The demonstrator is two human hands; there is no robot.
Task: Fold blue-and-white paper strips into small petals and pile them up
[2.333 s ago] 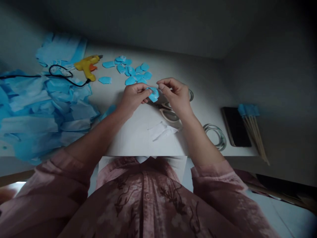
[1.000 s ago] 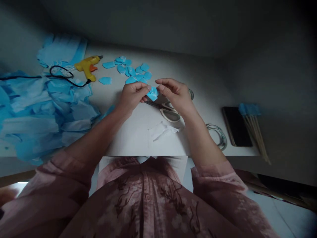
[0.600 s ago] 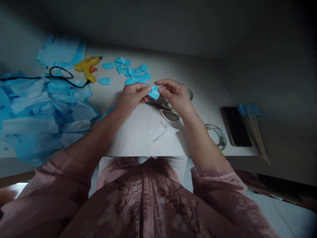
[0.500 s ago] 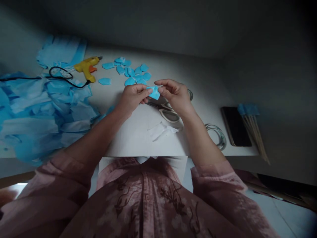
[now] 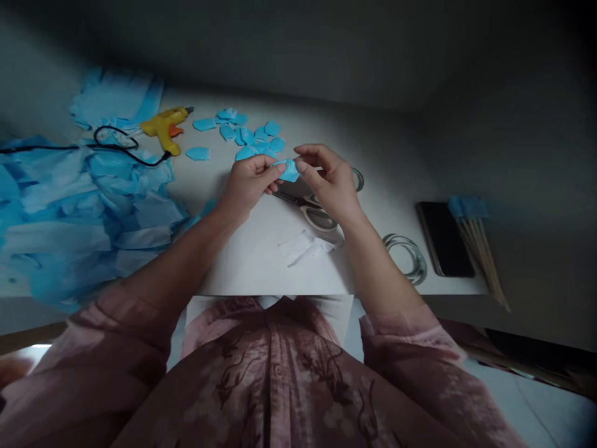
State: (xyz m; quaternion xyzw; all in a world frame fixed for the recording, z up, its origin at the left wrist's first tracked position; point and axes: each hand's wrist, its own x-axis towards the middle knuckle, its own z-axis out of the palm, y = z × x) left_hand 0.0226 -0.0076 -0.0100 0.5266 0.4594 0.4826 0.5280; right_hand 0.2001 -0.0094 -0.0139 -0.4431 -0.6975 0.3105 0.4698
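Observation:
My left hand (image 5: 249, 180) pinches a small piece of light-blue fabric (image 5: 290, 171) between thumb and fingers. At its right edge, the thumb of my right hand (image 5: 332, 180) presses on the same piece, with the index finger raised apart above it; the other fingertips are partly hidden. The piece looks folded or puckered at the top. Beneath my hands lie scissors (image 5: 319, 218), their handles partly covered by the right hand. Beyond the hands is a loose group of cut blue pieces (image 5: 245, 135), several with pointed ends.
Left on the white table (image 5: 261, 261) are a yellow glue gun (image 5: 165, 127) with a black cord and a heap of blue and white fabric (image 5: 93, 205). White scraps (image 5: 305, 247) lie near the front. At right are tape rolls (image 5: 422, 267), a phone (image 5: 445, 239) and blue-tipped sticks (image 5: 482, 249).
The blue piece has gone from lying flat and angled to looking folded along its top. My right index finger has shifted slightly; both hands stay in about the same place.

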